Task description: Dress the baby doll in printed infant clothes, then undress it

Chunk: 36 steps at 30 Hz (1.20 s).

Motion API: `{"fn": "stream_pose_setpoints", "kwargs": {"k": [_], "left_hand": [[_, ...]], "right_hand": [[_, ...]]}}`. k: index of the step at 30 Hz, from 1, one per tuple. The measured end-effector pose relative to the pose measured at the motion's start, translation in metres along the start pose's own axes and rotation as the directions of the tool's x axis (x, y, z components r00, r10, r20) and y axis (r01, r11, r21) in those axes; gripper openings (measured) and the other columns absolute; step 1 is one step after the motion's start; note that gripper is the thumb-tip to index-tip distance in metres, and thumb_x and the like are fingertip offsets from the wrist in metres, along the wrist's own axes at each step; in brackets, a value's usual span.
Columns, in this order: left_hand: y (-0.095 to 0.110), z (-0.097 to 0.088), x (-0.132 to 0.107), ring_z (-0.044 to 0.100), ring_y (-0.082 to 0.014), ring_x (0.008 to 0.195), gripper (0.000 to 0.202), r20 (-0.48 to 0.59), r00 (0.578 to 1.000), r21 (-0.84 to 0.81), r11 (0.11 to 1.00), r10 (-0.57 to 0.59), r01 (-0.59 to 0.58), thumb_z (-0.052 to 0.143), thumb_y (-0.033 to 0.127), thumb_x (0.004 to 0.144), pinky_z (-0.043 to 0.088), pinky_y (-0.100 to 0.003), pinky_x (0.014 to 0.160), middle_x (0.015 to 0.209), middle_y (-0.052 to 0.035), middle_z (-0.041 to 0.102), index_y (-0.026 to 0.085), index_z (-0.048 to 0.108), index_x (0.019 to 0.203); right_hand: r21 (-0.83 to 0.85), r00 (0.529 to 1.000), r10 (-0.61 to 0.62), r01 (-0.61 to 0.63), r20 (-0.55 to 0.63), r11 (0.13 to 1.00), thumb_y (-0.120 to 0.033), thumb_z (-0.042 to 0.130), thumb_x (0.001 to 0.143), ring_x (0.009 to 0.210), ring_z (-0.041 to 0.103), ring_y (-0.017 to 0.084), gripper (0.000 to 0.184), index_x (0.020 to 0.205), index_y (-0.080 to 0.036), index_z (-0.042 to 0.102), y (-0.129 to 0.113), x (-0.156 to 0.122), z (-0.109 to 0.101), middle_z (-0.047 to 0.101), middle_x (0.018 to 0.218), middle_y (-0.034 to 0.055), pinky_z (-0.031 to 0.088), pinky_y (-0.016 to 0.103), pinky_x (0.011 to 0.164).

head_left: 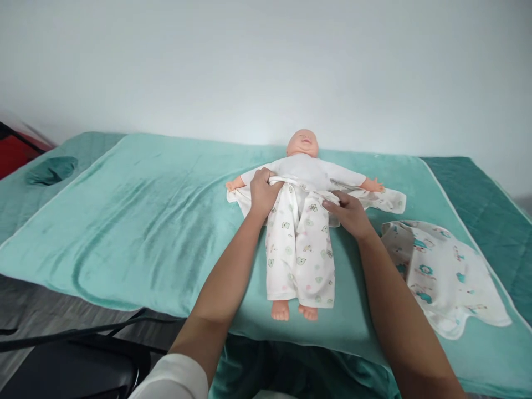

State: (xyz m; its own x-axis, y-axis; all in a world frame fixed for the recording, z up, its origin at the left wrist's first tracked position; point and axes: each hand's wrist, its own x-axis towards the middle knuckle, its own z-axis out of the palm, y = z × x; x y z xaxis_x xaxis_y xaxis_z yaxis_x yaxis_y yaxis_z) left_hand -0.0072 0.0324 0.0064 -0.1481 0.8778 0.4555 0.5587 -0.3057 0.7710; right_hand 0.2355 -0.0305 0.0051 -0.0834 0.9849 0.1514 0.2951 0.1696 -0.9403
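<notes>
A baby doll [303,145] lies on its back on a teal blanket [158,221], head toward the wall, arms spread. It wears a white top and white patterned trousers [300,249]. My left hand [262,191] is closed on the trousers' waistband at the doll's right hip. My right hand [348,213] grips the waistband at the other hip. A white garment [388,200] lies spread under the doll's body. Bare feet stick out near the blanket's front edge.
A folded patterned cloth [444,271] lies right of the doll. A darker quilted cover [486,216] shows at the right, a dark green bundle [52,169] at the far left. A black chair [70,366] stands below the bed's front edge.
</notes>
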Motion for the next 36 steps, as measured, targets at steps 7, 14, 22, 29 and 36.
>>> {"fn": "stream_pose_setpoints", "kwargs": {"k": [7,14,22,29,36], "left_hand": [[0.004,-0.025,-0.045,0.052,-0.0181,0.076,0.027,0.012,0.997,-0.014,0.997,0.082,-0.082,0.066,0.022,0.078,0.043,-0.032,0.072,0.067,0.0011,0.053,0.023,0.045,0.062],[0.005,-0.035,-0.077,0.049,-0.0154,0.069,0.022,0.000,0.998,0.053,0.997,-0.062,0.062,0.067,0.027,0.079,0.039,-0.030,0.070,0.066,0.0029,0.052,0.021,0.051,0.066],[0.003,-0.025,-0.061,0.053,-0.0166,0.085,0.015,0.152,0.973,-0.075,0.980,-0.171,0.184,0.062,0.036,0.089,0.042,-0.029,0.079,0.090,0.0001,0.058,0.022,0.055,0.091],[-0.001,-0.011,-0.029,0.054,-0.0212,0.092,0.012,0.165,0.986,0.034,0.999,-0.034,0.029,0.058,0.031,0.093,0.042,-0.033,0.085,0.093,-0.0031,0.057,0.023,0.050,0.089],[-0.010,0.002,-0.004,0.054,-0.0247,0.101,0.008,0.138,0.987,0.121,0.988,0.084,-0.100,0.057,0.027,0.093,0.043,-0.038,0.092,0.104,-0.0077,0.055,0.022,0.052,0.091]], "right_hand": [[-0.189,0.980,-0.053,0.017,-0.191,0.982,-0.049,0.061,0.083,0.063,0.031,0.012,0.039,0.063,-0.021,0.041,-0.002,-0.004,0.011,0.032,0.060,-0.0059,0.026,0.026,0.057],[-0.281,0.940,-0.085,-0.013,-0.330,0.960,-0.040,0.056,0.078,0.061,0.032,0.012,0.030,0.060,-0.022,0.040,0.000,0.005,0.017,0.032,0.056,-0.0061,0.026,0.028,0.059],[-0.227,0.975,-0.044,-0.006,-0.219,0.974,-0.053,0.052,0.089,0.065,0.034,0.013,0.042,0.065,-0.022,0.036,-0.001,0.004,0.015,0.032,0.061,-0.0058,0.027,0.028,0.061],[-0.146,0.968,-0.027,-0.010,-0.250,0.989,-0.060,0.052,0.090,0.069,0.039,0.015,0.043,0.071,-0.021,0.050,0.007,0.028,0.014,0.042,0.065,-0.0049,0.033,0.029,0.066],[0.047,0.965,0.052,-0.041,-0.256,0.998,-0.064,0.058,0.086,0.071,0.048,0.016,0.044,0.077,-0.021,0.059,0.015,0.037,0.013,0.054,0.070,-0.0032,0.040,0.027,0.064]]}}
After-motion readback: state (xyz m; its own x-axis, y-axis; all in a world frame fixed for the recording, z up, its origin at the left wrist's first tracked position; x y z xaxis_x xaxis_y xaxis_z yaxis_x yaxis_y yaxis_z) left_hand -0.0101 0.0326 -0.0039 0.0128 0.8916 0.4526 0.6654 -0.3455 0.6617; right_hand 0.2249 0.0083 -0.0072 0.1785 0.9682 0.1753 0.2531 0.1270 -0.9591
